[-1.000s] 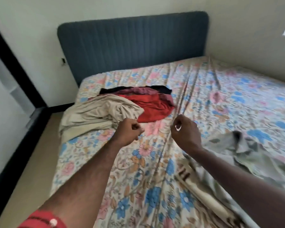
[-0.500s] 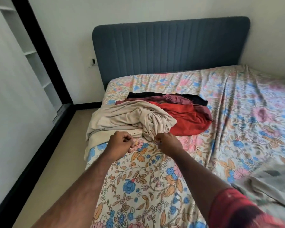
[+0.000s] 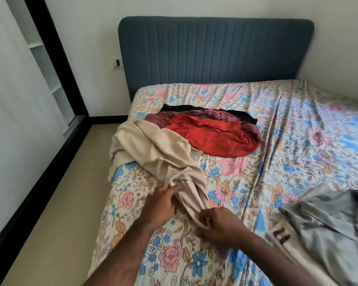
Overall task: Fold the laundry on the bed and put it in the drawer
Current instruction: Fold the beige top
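Soft even daylight, faint shadows, wide-angle bending at edges — foreground slightly blurred

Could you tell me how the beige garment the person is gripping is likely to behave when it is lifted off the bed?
The beige garment looks floppy: it bunches into narrow folds where the left hand and right hand grip it. It will probably sag and trail, since most of it lies slack toward the red garment. It seems light, though thickness is unclear.

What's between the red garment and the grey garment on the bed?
Head view: only bare floral bedsheet lies between the red garment and the grey garment; no other laundry sits in that stretch.
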